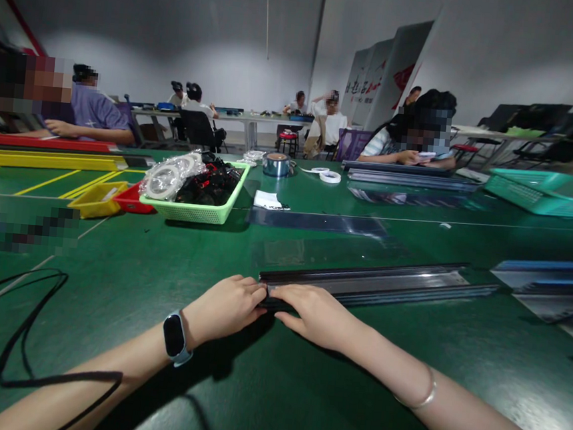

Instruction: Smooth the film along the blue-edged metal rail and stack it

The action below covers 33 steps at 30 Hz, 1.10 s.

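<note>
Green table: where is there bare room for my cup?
Between the black cable and left hand, or between the right forearm and right-edge strips. Crowded: the far side, around the light-green basket, tape roll and teal tray.

Soft glare marks the dimly lit table.

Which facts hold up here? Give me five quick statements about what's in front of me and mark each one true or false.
1. The left hand and right hand are both at the left end of the black rail. True.
2. The watch is on the right wrist. False: it is on the left; the right arm wears a bracelet.
3. The light green basket holds white rings in clear plastic. True.
4. The silver tape roll sits inside the yellow tray. False: it stands on the table, beyond the black rail.
5. The tabletop is green. True.
</note>
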{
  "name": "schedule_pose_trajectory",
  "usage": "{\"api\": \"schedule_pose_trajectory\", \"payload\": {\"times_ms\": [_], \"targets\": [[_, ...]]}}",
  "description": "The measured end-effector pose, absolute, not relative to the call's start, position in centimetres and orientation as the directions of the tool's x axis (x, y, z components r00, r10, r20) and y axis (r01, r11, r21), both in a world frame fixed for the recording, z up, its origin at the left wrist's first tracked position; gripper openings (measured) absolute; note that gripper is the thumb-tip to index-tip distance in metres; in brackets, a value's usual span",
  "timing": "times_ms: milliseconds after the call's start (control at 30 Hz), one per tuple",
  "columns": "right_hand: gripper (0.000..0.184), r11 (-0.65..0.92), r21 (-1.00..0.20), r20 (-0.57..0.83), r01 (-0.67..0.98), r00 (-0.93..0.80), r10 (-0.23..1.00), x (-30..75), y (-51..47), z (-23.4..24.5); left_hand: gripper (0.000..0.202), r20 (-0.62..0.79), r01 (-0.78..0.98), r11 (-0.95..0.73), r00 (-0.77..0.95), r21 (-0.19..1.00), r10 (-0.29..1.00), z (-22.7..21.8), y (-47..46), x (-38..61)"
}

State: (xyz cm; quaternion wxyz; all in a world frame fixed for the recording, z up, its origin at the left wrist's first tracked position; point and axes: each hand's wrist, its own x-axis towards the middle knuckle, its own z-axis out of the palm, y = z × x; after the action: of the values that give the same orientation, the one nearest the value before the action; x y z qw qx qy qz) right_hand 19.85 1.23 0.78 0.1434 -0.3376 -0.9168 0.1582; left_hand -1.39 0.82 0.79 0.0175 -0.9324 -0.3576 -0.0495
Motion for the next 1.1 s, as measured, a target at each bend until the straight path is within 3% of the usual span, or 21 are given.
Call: {"api": "schedule_pose_trajectory", "payload": {"times_ms": [600, 967, 1100], "targets": [[0.018, 0.652, -0.319, 0.128, 0.688, -0.65, 0.749, 18.4, 0.8, 0.3, 0.014, 0.12, 0.671, -0.741, 0.734, 0.02, 0.668, 0.6, 0.6, -1.1], [0.015, 0.686, -0.162, 0.165, 0.71, -0.666, 0.728, 17.2, -0.1, 0.8, 0.017, 0.16, 0.635, -0.769, 0.769, -0.076, 0.619, 0.5, 0.6, -1.5], [0.017, 0.722, -0.105, 0.159, 0.684, -0.705, 0.691, 16.5, 0.1, 1.4, 0.017, 0.19, 0.594, -0.804, 0.791, -0.008, 0.582, -0.1, 1.5, -2.9]]}}
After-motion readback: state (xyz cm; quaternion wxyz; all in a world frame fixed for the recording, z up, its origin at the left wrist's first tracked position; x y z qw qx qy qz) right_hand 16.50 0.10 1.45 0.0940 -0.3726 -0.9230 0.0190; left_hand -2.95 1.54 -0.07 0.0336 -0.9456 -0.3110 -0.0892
